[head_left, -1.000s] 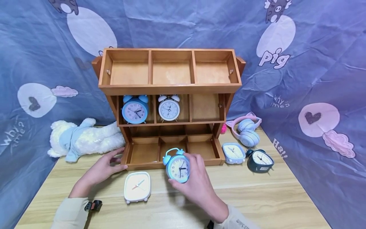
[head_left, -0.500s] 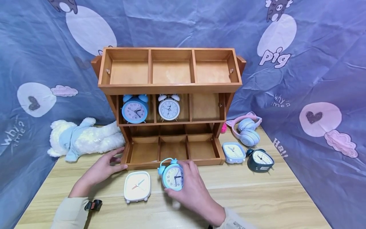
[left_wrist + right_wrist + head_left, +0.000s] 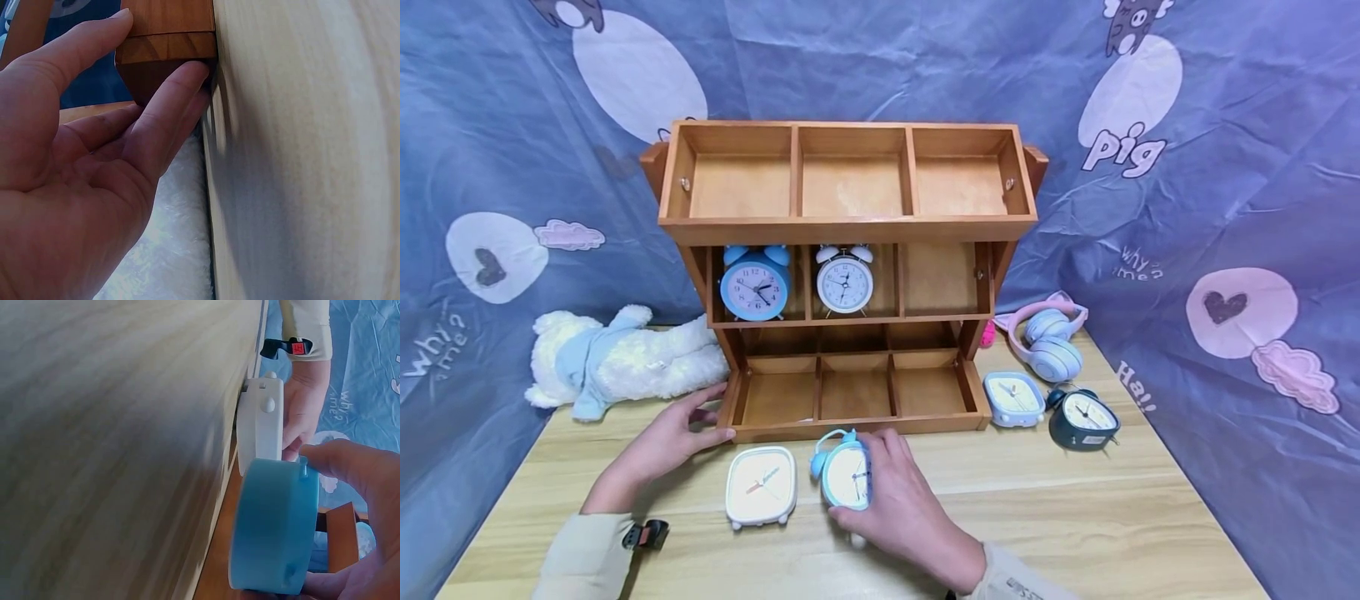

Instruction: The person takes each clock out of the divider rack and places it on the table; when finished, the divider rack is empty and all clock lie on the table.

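My right hand (image 3: 904, 508) grips a light blue twin-bell alarm clock (image 3: 844, 473), thumb at its lower front, other fingers round its right side. The clock is low over the table, tilted back; whether it touches the wood I cannot tell. The right wrist view shows the back of this blue clock (image 3: 272, 525). My left hand (image 3: 673, 433) rests on the front left corner of a wooden shelf (image 3: 850, 232). In the left wrist view, thumb and fingers lie on two faces of that shelf corner (image 3: 165, 47). A white square alarm clock (image 3: 762, 486) stands between the hands.
On the middle tier sit a blue alarm clock (image 3: 755, 286) and a white twin-bell clock (image 3: 845, 283). To the right are a pale blue square clock (image 3: 1015, 398), a dark green clock (image 3: 1083, 420) and headphones (image 3: 1051, 337). A plush toy (image 3: 625, 358) lies left.
My right hand has carried the light blue alarm clock a little left and toward the table's near side, turning its face slightly. The left hand stays at the shelf corner.
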`<state>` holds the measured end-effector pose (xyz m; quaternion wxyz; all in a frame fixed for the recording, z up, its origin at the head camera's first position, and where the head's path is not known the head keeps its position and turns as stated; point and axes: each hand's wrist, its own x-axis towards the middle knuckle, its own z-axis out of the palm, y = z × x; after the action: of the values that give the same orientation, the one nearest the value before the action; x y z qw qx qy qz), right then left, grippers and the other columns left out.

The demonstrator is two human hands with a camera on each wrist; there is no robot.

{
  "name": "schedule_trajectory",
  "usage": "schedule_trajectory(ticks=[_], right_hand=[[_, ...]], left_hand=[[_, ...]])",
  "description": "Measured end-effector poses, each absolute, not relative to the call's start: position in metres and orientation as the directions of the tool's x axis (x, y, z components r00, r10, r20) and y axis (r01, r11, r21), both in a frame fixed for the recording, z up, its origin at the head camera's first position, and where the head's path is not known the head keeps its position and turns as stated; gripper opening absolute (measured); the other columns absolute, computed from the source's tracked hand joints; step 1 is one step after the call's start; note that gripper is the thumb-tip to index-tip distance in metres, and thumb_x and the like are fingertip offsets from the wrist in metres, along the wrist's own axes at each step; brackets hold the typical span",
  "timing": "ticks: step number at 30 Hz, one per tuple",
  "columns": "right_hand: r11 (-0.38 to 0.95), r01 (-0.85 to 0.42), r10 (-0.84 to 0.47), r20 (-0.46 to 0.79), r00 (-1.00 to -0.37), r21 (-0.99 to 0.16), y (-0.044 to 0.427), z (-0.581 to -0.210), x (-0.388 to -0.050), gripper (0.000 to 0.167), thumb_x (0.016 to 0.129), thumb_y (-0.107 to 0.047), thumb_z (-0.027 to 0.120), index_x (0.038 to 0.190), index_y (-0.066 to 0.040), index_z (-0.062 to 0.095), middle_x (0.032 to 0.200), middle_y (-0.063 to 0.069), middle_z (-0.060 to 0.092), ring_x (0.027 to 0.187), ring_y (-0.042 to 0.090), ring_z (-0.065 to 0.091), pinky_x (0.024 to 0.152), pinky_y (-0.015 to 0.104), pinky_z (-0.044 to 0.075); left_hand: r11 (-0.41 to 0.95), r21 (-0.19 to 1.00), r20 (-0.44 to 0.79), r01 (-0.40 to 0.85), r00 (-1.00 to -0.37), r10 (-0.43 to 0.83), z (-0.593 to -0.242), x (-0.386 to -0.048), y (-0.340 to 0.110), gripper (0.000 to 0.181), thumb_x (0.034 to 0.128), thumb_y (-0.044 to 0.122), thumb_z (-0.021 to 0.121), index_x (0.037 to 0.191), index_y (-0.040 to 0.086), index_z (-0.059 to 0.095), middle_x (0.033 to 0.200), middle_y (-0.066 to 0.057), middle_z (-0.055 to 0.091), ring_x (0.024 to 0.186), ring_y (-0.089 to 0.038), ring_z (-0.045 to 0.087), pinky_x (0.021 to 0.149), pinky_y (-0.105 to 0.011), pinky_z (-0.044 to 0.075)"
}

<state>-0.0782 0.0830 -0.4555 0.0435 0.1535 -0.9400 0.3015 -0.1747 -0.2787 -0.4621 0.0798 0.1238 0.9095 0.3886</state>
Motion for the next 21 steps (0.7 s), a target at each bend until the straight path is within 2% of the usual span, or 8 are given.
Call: schedule_trajectory(ticks=[7,11,21], right_hand=[[0.747,-0.396,-0.297,0.265,-0.917,-0.534,0.083,-0.468,-0.081,0.09,0.072,-0.042,0.1,0.142,0.002,0.064,0.118,0.004,0.06,0.108,0.015,0.058,0.094,0.037,0.061],[0.759,-0.364,-0.295,0.214,-0.931,-0.54,0.08,-0.461,-0.08,0.09,0.069,-0.04,0.101,0.14,0.003,0.065,0.119,0.005,0.062,0.111,0.017,0.059,0.097,0.04,0.061],[0.784,-0.309,-0.286,0.129,-0.95,-0.538,0.074,-0.461,-0.085,0.093,0.071,-0.043,0.1,0.144,0.001,0.064,0.12,0.003,0.063,0.111,0.016,0.06,0.098,0.036,0.06]], left_hand=[[0.678,0.718,-0.056,0.158,-0.958,0.282,-0.463,-0.175,-0.279,0.086,0.1022,0.03,0.085,0.169,-0.004,0.042,0.165,-0.031,0.055,0.131,-0.044,0.07,0.094,-0.036,0.061],[0.675,0.719,-0.052,0.162,-0.957,0.285,-0.464,-0.176,-0.279,0.086,0.1022,0.029,0.085,0.169,-0.004,0.042,0.166,-0.031,0.053,0.132,-0.045,0.07,0.093,-0.034,0.061],[0.671,0.724,-0.053,0.158,-0.958,0.283,-0.461,-0.174,-0.278,0.086,0.1022,0.029,0.085,0.168,-0.005,0.042,0.165,-0.032,0.054,0.131,-0.044,0.07,0.09,-0.032,0.06]])
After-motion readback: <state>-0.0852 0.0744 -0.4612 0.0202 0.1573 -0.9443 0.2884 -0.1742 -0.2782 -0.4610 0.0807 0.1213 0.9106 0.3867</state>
